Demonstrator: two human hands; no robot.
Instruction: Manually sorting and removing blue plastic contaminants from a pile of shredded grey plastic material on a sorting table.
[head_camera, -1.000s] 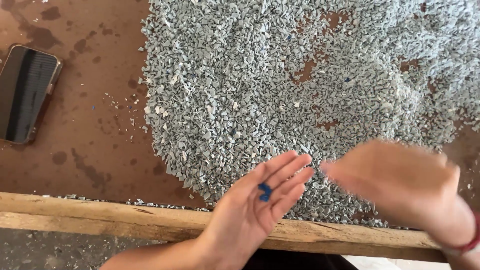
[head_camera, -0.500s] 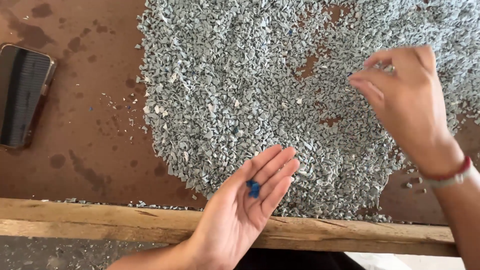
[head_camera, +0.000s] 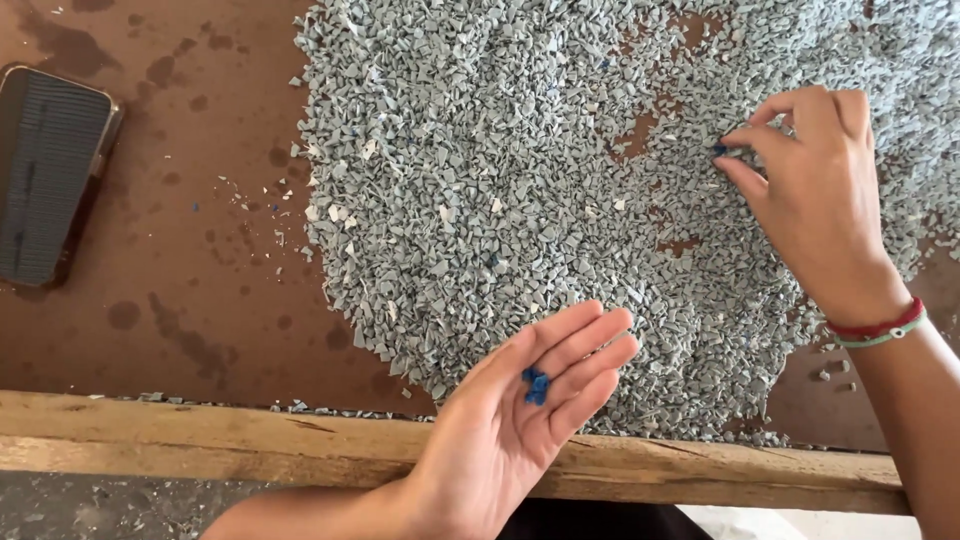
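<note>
Sorting looks barely begun: only a few blue chips (head_camera: 535, 385) lie gathered on the fingers of the left hand (head_camera: 510, 430), while the wide grey chip pile (head_camera: 480, 190) on the brown table (head_camera: 180, 250) shows more blue specks scattered through it. Left hand is flat, palm up, open, over the wooden edge (head_camera: 200, 440). Right hand (head_camera: 815, 200) reaches into the pile, fingertips (head_camera: 735, 150) pinched on a blue speck (head_camera: 718, 150). A dark phone (head_camera: 50, 175) lies far left.

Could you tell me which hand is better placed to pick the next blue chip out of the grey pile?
Probably the right hand: its fingertips pinch into the grey pile, while the left hand lies palm-up holding blue chips.
</note>
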